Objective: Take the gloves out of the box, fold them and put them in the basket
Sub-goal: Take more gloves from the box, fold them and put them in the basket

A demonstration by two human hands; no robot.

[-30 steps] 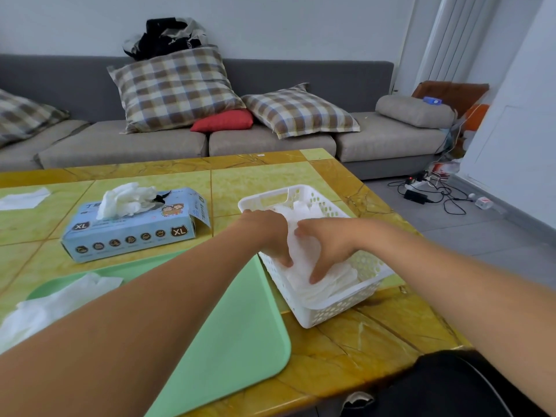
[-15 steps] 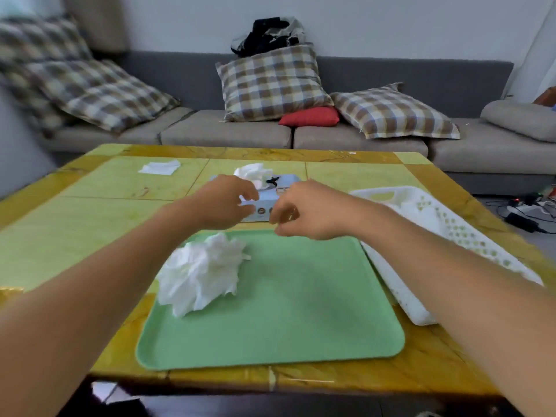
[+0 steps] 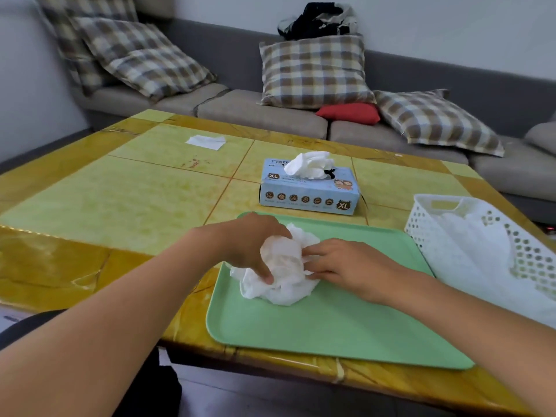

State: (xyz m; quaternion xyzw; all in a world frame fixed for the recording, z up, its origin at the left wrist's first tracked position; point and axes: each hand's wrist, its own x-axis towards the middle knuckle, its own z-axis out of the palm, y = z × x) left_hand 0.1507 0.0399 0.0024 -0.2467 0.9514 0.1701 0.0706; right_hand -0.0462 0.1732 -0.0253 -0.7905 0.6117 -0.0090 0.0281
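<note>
- My left hand [image 3: 249, 246] is on the crumpled white gloves [image 3: 281, 272] at the tray's [image 3: 346, 326] left-far part; fingers curled over the wad, thumb pressing its near-left side, so it grips the gloves.
- My right hand [image 3: 340, 266] is touching the same wad from the right, fingertips [image 3: 310, 253] in the folds. I see them bent at the material, but a real pinch or a plain touch — cannot tell from here.
- The wad lies on the green tray, bunched, not folded, its left edge close to the tray rim.
- Box [image 3: 310, 191] is light blue with "XL" marks and stands on the table [image 3: 120, 200] just beyond the tray, not touching it as far as I see. More white gloves [image 3: 310, 165] stick up out of its top slot.
- Basket [image 3: 427, 224] is white and perforated, at the tray's right edge — touching or just beside, hard to tell. White material [image 3: 475, 260] lies inside it.
- A flat white sheet [image 3: 206, 142] is on the table's far left part, well apart from everything else.
- Behind the table is a grey sofa [image 3: 261, 112] with checked cushions [image 3: 314, 70] and a red cushion [image 3: 349, 113].
- Dark clothing [image 3: 319, 21] lies on top of the sofa back.
</note>
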